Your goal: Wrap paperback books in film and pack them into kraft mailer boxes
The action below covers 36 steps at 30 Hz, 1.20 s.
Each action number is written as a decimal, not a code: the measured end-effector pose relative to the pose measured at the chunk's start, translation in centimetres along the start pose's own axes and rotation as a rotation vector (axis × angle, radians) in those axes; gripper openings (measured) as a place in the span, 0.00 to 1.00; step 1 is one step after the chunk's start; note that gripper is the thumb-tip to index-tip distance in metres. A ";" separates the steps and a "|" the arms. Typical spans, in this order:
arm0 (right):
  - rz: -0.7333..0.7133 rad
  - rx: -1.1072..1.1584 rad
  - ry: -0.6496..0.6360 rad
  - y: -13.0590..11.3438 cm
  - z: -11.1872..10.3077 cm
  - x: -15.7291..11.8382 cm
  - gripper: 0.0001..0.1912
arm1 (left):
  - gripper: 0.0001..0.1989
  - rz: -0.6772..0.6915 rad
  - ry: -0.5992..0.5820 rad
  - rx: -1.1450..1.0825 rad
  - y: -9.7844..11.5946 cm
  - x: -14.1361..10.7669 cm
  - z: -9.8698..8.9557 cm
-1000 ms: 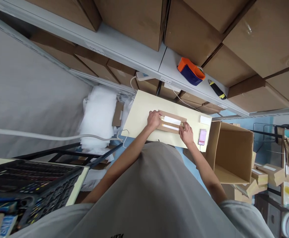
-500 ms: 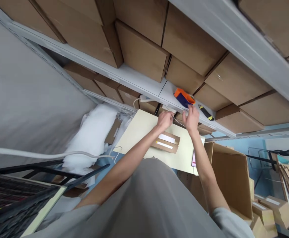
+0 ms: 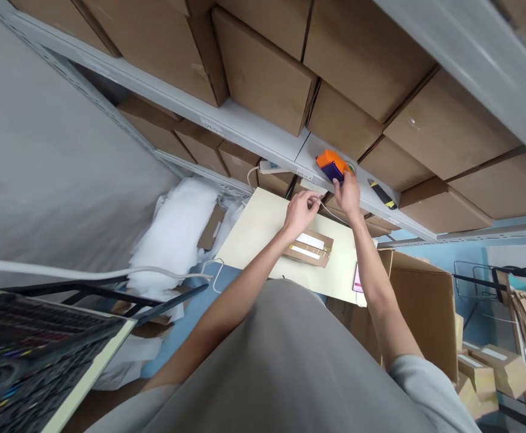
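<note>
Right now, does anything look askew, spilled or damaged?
Nothing looks spilled or damaged; the small carton lies flat on the table. Slightly odd is the white cable sagging across the left, reaching near the table's corner: it looks loose.

The labels (image 3: 211,125) on the shelf edge (image 3: 254,148) are too small and blurred to read

Storeroom with packing station, by the look of it. Grey metal shelving (image 3: 245,117), edge labels (image 3: 211,125), crammed with plain brown cartons (image 3: 263,78). Cream worktable (image 3: 258,225) below; small parcel (image 3: 308,247) with white strips on it. Tape dispenser (image 3: 329,162) and yellow-black cutter (image 3: 383,194) at shelf level. Bulky white wrapping (image 3: 173,234) left, big open carton (image 3: 425,307) right, labelled boxes (image 3: 498,364) stacked beyond.
</note>
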State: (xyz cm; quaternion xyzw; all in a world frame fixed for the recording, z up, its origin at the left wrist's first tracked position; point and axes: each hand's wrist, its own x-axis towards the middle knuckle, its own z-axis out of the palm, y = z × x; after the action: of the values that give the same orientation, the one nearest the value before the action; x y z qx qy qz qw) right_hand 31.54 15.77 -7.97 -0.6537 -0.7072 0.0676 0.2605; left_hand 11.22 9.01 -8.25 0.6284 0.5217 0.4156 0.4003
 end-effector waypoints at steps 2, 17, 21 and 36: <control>0.019 0.268 0.028 -1.7 0.3 -3.9 0.31 | 0.12 0.018 0.059 -0.100 -0.4 -1.9 -0.6; 0.323 0.901 -0.135 -11.7 1.6 -18.3 0.33 | 0.18 -0.090 -0.007 -0.255 -2.4 -11.1 -5.8; 0.357 0.920 -0.140 -11.6 1.7 -18.6 0.34 | 0.21 -0.068 -0.036 -0.257 -2.4 -10.6 -7.2; 0.232 0.696 -0.234 -10.1 -2.8 -21.4 0.27 | 0.20 -0.043 -0.114 -0.305 1.0 -6.5 -10.7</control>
State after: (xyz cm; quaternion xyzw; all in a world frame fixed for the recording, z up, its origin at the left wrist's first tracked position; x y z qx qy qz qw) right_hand 24.06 -6.87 -7.15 -0.5897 -0.5883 0.4067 0.3752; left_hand 0.74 3.15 -4.45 0.5715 0.4423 0.4449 0.5289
